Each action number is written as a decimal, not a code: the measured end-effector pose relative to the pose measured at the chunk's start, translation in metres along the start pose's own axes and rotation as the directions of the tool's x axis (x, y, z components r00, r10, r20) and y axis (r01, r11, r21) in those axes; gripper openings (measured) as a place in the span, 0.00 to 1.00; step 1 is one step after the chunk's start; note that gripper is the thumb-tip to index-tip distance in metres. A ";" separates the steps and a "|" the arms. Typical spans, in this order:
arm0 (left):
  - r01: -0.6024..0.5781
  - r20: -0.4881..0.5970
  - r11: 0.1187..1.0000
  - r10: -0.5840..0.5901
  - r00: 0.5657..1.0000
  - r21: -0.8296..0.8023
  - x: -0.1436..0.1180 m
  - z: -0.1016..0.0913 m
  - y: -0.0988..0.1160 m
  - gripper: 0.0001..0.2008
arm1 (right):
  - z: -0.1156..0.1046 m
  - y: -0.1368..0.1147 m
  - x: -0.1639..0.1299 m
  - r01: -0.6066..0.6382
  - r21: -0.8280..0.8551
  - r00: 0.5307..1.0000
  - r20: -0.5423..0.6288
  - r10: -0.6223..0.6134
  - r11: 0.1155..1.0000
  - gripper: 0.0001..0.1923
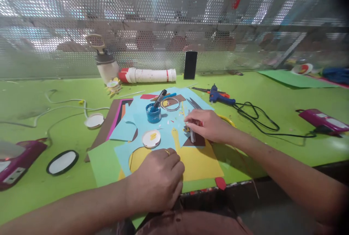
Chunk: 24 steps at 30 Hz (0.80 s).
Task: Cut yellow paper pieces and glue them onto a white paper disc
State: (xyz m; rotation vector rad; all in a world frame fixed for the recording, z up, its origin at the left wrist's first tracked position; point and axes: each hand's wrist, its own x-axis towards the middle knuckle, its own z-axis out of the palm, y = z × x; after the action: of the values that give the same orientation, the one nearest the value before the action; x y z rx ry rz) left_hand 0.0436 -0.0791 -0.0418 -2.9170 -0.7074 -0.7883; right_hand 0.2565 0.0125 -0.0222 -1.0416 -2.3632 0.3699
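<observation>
My left hand (162, 177) is closed with its fingers curled under, low over yellow paper (200, 162) near the table's front edge. What it holds, if anything, is hidden. My right hand (203, 124) is bent in a pinch over the sheets, and something small and partly red shows under its fingers. A grey pen-like stick (192, 136) lies just below those fingers, above a dark brown paper piece (200, 142). Between the hands is a long yellow paper cutout (176, 138). Scissor blades (194, 103) point away beyond my right hand.
A blue jar (153, 114) holds a black marker (160, 97). Nearby are a white lid (151, 138) with yellow bits and a tape ring (170, 104). A blue glue gun (220, 96) trails its cord rightward. Behind stand a phone (190, 65) and a white tube (152, 75).
</observation>
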 end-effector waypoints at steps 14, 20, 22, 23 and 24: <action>-0.067 -0.019 0.993 0.065 0.998 -0.098 -0.004 -0.009 -0.004 0.08 | 0.002 0.019 0.004 -0.165 0.069 0.960 -0.219 0.177 0.984 0.07; -0.043 -0.002 0.997 0.042 0.999 -0.059 0.001 -0.002 -0.002 0.10 | 0.012 0.020 -0.003 -0.151 0.071 0.969 -0.188 0.162 0.986 0.08; -0.010 0.000 0.998 0.010 1.000 -0.057 0.002 -0.002 -0.002 0.10 | 0.018 0.015 -0.004 -0.114 0.059 0.980 -0.155 0.122 0.992 0.09; 0.011 0.008 0.998 -0.011 1.000 -0.062 0.002 -0.002 -0.001 0.09 | 0.020 0.012 -0.005 -0.089 0.051 0.985 -0.141 0.096 0.995 0.10; 0.031 0.016 0.997 -0.030 0.999 -0.066 0.003 -0.002 -0.001 0.09 | 0.022 0.009 -0.005 -0.063 0.041 0.990 -0.127 0.067 0.997 0.11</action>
State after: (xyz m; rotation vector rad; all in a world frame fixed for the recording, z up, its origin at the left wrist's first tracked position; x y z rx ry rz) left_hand 0.0442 -0.0773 -0.0389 -2.9804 -0.7430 -0.8089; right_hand 0.2521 0.0138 -0.0462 -1.0943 -2.2051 0.3579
